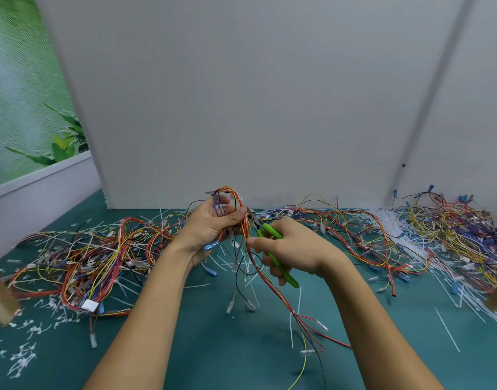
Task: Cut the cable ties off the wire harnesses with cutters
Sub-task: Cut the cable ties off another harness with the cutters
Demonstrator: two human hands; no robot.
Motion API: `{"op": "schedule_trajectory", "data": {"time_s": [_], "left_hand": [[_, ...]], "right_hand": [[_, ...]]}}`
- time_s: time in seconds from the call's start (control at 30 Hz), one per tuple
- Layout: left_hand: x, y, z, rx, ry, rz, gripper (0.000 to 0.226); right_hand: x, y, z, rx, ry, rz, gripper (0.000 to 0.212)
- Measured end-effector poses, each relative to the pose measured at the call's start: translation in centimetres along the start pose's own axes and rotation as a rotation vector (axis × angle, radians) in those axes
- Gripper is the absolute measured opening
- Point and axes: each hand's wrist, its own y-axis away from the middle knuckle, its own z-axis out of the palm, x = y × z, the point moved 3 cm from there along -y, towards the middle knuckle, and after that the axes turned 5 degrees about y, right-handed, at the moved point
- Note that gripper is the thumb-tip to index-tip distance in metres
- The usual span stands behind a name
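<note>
My left hand (pixel 210 226) grips the wire harness (pixel 227 202) over the middle of the desk (pixel 241 347). My right hand (pixel 292 249) curls round the green cutters (pixel 270 232), nose at the wires. Open desk lies near the front edge.

I'm working in bright, even, diffuse light; only faint, soft shadows lie on the teal surface (pixel 236 361). The wide lens slants the edges of the white wall (pixel 255 94) at the sides, and the white scraps (pixel 19 358) in the lower left corner look smeared.
</note>
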Motion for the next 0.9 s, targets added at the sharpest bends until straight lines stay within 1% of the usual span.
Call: {"op": "schedule_trajectory", "data": {"time_s": [0.1, 0.2, 0.3, 0.37, 0.43, 0.53, 0.63, 0.73, 0.9], "left_hand": [[0.2, 0.0, -0.2, 0.011, 0.052, 0.009, 0.048], [0.3, -0.1, -0.3, 0.017, 0.081, 0.013, 0.051], [0.2, -0.1, -0.2, 0.021, 0.066, 0.017, 0.048], [0.1, -0.1, -0.1, 0.014, 0.050, 0.012, 0.045], [0.1, 0.0, -0.1, 0.010, 0.029, 0.002, 0.046], [0.2, 0.2, 0.1, -0.002, 0.002, -0.005, 0.055], [0.2, 0.2, 0.2, -0.011, -0.010, -0.012, 0.063], [0.2, 0.2, 0.1, -0.009, -0.023, -0.011, 0.058], [0.4, 0.1, -0.1, -0.008, 0.026, 0.007, 0.048]], "right_hand": [[0.0, -0.3, 0.3, 0.051, 0.004, -0.036, 0.032], [0.0, -0.5, 0.4, 0.065, 0.012, -0.053, 0.039], [0.0, -0.6, 0.4, 0.054, 0.019, -0.055, 0.046], [0.0, -0.4, 0.3, 0.005, 0.013, -0.031, 0.042], [0.0, -0.1, 0.2, -0.062, -0.041, -0.004, 0.032], [-0.3, 0.3, -0.1, -0.113, -0.076, 0.004, 0.032], [-0.3, 0.4, -0.3, -0.125, -0.063, 0.003, 0.028], [-0.2, 0.4, -0.3, -0.103, -0.052, 0.014, 0.028], [-0.3, 0.0, 0.3, 0.017, 0.019, -0.042, 0.030]]}}
